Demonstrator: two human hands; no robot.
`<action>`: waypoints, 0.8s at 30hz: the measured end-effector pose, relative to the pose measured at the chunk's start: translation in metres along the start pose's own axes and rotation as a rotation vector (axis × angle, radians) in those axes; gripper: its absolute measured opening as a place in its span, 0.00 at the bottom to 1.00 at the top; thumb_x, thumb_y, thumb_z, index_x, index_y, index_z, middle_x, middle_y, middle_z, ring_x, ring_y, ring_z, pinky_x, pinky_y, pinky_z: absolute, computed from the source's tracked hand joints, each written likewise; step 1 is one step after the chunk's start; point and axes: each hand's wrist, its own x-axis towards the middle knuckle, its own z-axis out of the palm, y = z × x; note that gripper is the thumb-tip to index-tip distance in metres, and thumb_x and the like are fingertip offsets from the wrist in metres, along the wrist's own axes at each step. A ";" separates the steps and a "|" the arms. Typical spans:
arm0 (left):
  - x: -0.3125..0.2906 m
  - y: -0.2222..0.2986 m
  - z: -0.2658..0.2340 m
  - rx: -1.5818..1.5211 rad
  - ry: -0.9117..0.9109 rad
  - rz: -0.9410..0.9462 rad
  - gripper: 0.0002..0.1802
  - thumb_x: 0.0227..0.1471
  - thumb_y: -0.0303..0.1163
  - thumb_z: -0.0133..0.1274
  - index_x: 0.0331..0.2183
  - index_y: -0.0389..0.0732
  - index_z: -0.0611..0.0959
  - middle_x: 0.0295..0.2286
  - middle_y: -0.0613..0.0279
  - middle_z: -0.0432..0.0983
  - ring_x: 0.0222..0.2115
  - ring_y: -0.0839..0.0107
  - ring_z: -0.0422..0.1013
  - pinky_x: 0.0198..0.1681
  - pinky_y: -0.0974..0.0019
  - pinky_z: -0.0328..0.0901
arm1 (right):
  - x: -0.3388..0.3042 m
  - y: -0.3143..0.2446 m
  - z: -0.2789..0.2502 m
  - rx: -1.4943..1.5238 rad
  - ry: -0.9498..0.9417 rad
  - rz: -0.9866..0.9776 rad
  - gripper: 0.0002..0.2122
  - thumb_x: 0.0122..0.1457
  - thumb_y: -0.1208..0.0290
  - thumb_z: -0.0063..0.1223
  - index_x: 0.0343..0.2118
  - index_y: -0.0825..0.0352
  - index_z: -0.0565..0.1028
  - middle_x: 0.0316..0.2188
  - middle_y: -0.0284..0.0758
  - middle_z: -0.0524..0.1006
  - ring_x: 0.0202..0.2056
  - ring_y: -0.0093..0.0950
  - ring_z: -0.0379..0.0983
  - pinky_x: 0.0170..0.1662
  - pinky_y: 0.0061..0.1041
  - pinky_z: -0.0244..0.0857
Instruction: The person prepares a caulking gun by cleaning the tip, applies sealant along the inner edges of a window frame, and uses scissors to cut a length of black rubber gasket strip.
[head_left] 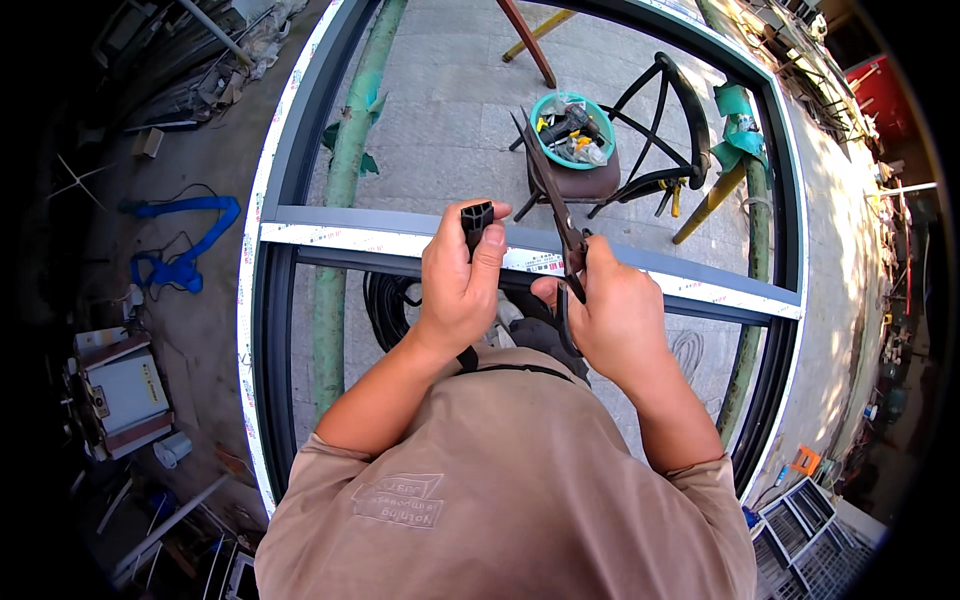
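Observation:
My left hand point(452, 280) is closed around a black rubber seal strip point(476, 216), its hollow cut end standing up between thumb and fingers. In my right hand point(622, 315) is a large pair of dark scissors point(552, 185), held by the handles. Their long blades point up and away, slightly apart at the tips and not touching the strip. Both hands are above the crossbar of a dark grey window frame point(350, 222), which has white printed protective film along its edges. Below my left forearm lies a coil of black strip point(384, 310), partly hidden.
Green-wrapped poles point(350, 150) run beneath the frame on both sides. Beyond the crossbar, a chair point(690, 130) stands near a brown stool point(585, 183) bearing a turquoise basin point(541, 150) of tools. A blue strap point(205, 205) lies on the floor at left.

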 end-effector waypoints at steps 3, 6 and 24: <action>0.000 -0.004 -0.001 -0.144 -0.002 -0.055 0.13 0.75 0.34 0.50 0.50 0.33 0.79 0.31 0.66 0.76 0.30 0.78 0.70 0.35 0.69 0.68 | 0.003 -0.002 -0.006 -0.031 -0.013 0.008 0.28 0.57 0.46 0.73 0.38 0.69 0.74 0.22 0.44 0.82 0.26 0.49 0.83 0.30 0.45 0.74; 0.002 -0.003 -0.007 -0.256 -0.086 -0.132 0.14 0.76 0.36 0.49 0.52 0.35 0.74 0.31 0.67 0.71 0.30 0.79 0.66 0.34 0.71 0.65 | 0.003 -0.004 -0.012 -0.060 -0.052 0.012 0.27 0.58 0.47 0.73 0.38 0.70 0.74 0.22 0.45 0.82 0.27 0.50 0.83 0.31 0.47 0.74; 0.015 0.001 -0.014 -0.432 -0.168 -0.232 0.15 0.75 0.36 0.50 0.53 0.36 0.73 0.30 0.65 0.70 0.28 0.77 0.65 0.32 0.70 0.63 | 0.005 0.006 -0.011 0.009 -0.062 0.052 0.25 0.59 0.49 0.72 0.38 0.69 0.74 0.22 0.45 0.81 0.28 0.51 0.82 0.31 0.47 0.71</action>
